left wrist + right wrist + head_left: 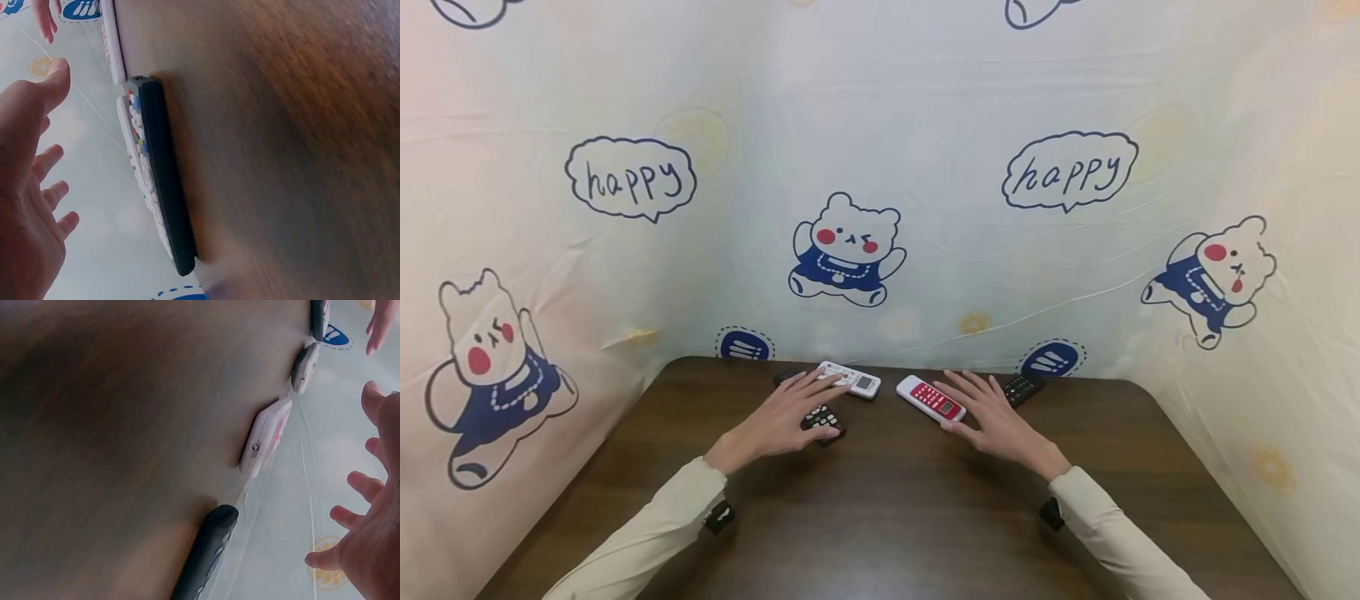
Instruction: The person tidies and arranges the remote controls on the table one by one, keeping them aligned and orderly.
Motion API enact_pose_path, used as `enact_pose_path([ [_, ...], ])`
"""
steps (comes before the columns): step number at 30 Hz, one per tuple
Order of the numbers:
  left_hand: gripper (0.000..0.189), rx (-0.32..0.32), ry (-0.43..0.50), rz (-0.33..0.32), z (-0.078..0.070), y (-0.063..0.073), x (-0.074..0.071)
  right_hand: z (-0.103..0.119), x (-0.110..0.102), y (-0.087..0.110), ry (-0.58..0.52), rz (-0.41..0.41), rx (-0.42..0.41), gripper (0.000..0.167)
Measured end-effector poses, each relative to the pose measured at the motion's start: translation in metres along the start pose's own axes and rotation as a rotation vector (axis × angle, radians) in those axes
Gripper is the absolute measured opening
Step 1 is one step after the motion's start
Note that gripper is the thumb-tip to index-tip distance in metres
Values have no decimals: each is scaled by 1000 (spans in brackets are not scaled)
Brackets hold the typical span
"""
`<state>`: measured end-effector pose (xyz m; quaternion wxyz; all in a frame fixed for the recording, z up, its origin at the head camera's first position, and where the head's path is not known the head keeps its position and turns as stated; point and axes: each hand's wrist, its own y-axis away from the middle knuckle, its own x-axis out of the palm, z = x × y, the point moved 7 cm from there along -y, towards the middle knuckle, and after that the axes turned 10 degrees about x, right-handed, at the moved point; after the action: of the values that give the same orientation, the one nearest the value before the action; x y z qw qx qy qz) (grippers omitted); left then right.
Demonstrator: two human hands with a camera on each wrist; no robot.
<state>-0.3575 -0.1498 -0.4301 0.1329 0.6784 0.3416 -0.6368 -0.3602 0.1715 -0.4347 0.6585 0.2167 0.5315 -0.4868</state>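
Note:
My left hand (782, 418) hovers with fingers spread over a black remote control with pale buttons (820, 422) and the near side of a white remote control (863, 383). In the left wrist view the palm (28, 187) hangs above the black remote (164, 181), apart from it. My right hand (1000, 423), fingers spread too, is held between a white remote with a red face (929, 398) and a plain black remote (1024, 388). Air shows between the right palm (381, 531) and those remotes in the right wrist view. Neither hand holds anything.
A dark object (785, 377) lies partly hidden behind the left hand's fingers. The brown wooden table (880, 508) ends at a pale printed curtain (880, 125), close behind the remotes. The curtain also closes in both sides.

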Motion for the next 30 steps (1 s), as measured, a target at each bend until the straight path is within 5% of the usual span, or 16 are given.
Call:
enact_pose_path([
  [17, 68, -19, -2, -10, 11, 10, 1, 3, 14, -15, -14, 28, 28, 67],
  [30, 62, -22, 11, 2, 24, 9, 5, -14, 5, -22, 32, -46, -26, 55],
])
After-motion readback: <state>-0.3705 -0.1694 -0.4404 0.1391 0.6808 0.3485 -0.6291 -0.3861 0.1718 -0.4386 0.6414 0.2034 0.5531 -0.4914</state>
